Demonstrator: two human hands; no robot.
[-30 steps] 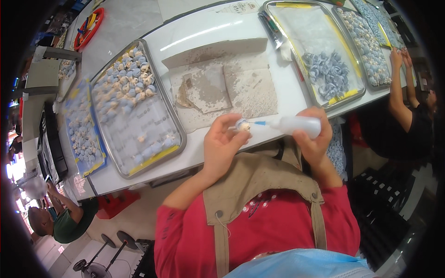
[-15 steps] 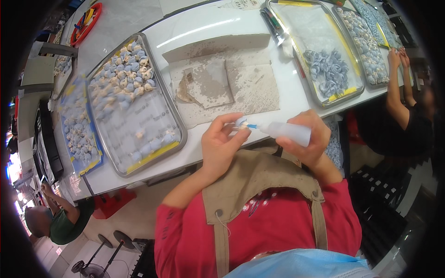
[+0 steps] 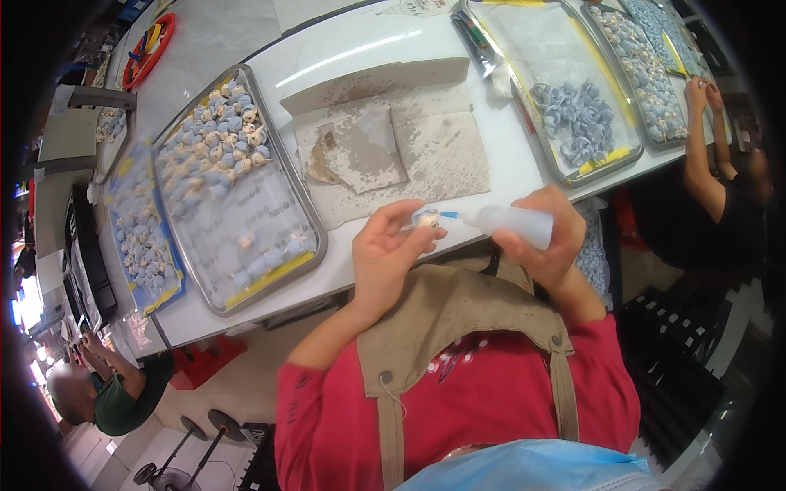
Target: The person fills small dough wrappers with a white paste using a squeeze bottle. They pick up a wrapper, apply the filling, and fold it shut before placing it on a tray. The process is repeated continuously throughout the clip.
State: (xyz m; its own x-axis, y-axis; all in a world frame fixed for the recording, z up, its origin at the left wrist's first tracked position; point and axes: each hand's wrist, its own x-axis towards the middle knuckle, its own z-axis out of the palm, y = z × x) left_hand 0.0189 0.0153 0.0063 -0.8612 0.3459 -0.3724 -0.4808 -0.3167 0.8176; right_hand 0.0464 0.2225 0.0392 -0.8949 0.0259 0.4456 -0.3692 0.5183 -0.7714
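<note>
Between the thumb and fingers of my left hand (image 3: 386, 254) is a small cream-and-blue molded figure (image 3: 426, 218), partly covered by the fingertips. My right hand (image 3: 558, 241) grips a translucent white squeeze bottle (image 3: 517, 226), tilted nearly level. Its thin blue nozzle (image 3: 448, 214) points left at the figure, with the tip right beside it; whether they touch I cannot tell. Both hands are over the table's front edge, just nearer than a stained cardboard sheet (image 3: 446, 168).
Left stands a metal tray (image 3: 321, 245) of similar figures, beside a blue-edged tray (image 3: 151, 307). Another metal tray (image 3: 557, 33) at right holds loose blue-grey petal-like pieces (image 3: 577, 119). Markers (image 3: 475, 45) lie near it. People work at far right (image 3: 704, 180) and lower left (image 3: 119, 393).
The bottle has shifted slightly right, and its nozzle has drawn back a little from the figure. More of the figure shows between my left fingers, which still hold it.
</note>
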